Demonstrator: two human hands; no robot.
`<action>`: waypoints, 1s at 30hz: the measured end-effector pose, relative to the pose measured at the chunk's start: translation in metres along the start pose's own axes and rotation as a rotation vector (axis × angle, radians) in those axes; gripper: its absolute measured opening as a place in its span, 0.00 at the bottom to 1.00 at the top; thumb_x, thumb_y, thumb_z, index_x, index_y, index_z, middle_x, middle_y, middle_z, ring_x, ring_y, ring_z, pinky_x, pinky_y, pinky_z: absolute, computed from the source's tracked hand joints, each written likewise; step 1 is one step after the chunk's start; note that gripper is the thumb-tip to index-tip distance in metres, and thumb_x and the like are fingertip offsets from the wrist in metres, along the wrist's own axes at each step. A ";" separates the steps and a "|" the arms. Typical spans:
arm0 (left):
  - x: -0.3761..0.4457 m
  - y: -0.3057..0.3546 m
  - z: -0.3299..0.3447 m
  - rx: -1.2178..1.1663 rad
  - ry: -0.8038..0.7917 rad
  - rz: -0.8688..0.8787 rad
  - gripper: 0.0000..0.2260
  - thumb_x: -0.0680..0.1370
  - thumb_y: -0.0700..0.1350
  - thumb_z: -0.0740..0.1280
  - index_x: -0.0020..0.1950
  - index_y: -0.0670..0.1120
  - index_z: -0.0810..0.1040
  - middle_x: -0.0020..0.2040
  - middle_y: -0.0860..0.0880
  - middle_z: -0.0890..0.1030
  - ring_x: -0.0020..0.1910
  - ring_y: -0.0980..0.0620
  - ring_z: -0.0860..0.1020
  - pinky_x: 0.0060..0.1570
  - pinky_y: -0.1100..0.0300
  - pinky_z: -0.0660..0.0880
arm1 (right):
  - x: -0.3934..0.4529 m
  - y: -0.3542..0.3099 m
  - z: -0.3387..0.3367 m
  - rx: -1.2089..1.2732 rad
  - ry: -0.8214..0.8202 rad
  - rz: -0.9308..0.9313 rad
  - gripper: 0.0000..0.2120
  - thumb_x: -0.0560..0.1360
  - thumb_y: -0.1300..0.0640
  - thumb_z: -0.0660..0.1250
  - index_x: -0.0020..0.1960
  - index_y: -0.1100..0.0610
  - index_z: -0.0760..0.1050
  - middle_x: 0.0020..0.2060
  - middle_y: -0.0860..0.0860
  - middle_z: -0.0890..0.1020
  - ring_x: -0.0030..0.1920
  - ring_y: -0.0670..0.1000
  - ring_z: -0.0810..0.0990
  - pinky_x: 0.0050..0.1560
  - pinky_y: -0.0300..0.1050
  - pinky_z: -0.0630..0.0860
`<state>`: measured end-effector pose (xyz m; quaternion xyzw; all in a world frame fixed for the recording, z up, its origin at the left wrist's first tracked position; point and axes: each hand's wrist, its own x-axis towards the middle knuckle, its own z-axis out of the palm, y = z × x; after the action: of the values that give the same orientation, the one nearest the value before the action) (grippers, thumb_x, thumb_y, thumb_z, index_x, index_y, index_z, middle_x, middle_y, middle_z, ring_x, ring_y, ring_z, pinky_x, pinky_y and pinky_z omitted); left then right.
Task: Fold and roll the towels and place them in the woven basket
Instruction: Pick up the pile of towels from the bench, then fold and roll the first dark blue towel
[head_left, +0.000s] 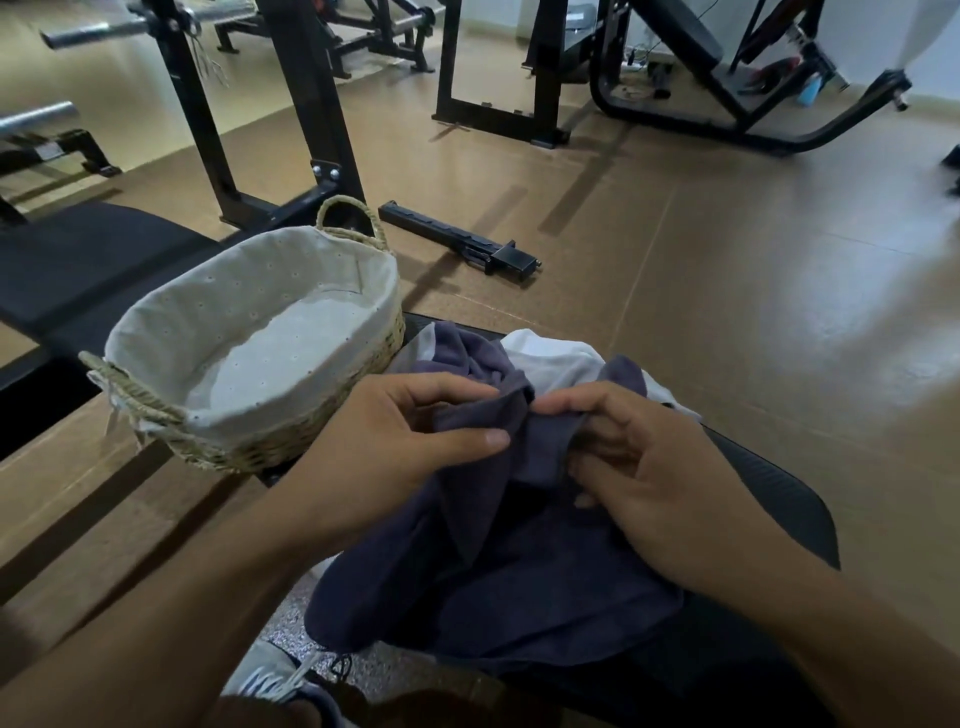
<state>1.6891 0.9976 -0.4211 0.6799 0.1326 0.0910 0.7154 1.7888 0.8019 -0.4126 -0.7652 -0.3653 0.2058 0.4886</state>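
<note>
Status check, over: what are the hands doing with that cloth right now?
Left hand and right hand both pinch the dark towel, still crumpled. White towel underneath. Basket holds no towels. Nothing in the way.

Matt navy terry towel (498, 587) — woven straw basket (291, 447) (pale cloth-lined), glossy floor (727, 270).

Both hands were up in front of the body, close together, forearms converging from lower left and lower right. Left hand (410, 441) pinched a fold of dark towel (493, 571), thumb flat on top, fingers curled over the edge. Right hand (644, 467) gripped the same bunched cloth, fingers curled inward, knuckles up. Both wrists bare.
</note>
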 end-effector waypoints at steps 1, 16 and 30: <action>-0.001 0.001 0.001 0.042 0.034 0.025 0.10 0.66 0.41 0.77 0.47 0.43 0.87 0.46 0.42 0.87 0.47 0.52 0.84 0.51 0.61 0.81 | 0.000 0.002 0.002 -0.062 0.038 -0.027 0.20 0.77 0.68 0.67 0.56 0.42 0.79 0.45 0.40 0.87 0.47 0.41 0.85 0.45 0.40 0.82; -0.011 0.001 0.016 -0.161 0.192 -0.001 0.21 0.61 0.43 0.78 0.53 0.45 0.85 0.49 0.44 0.88 0.49 0.49 0.86 0.51 0.57 0.82 | -0.007 -0.002 0.019 -0.265 0.031 -0.228 0.03 0.78 0.49 0.67 0.49 0.45 0.80 0.44 0.37 0.83 0.49 0.41 0.82 0.50 0.36 0.76; -0.024 0.002 0.041 -0.508 -0.085 -0.081 0.22 0.78 0.28 0.60 0.69 0.43 0.75 0.63 0.42 0.83 0.62 0.46 0.82 0.59 0.57 0.80 | -0.005 -0.007 0.016 0.155 0.286 -0.065 0.05 0.72 0.58 0.75 0.43 0.49 0.82 0.38 0.43 0.86 0.39 0.41 0.85 0.41 0.31 0.78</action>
<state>1.6789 0.9513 -0.4158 0.4757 0.1028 0.0641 0.8712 1.7717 0.8093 -0.4137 -0.7345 -0.2995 0.1065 0.5995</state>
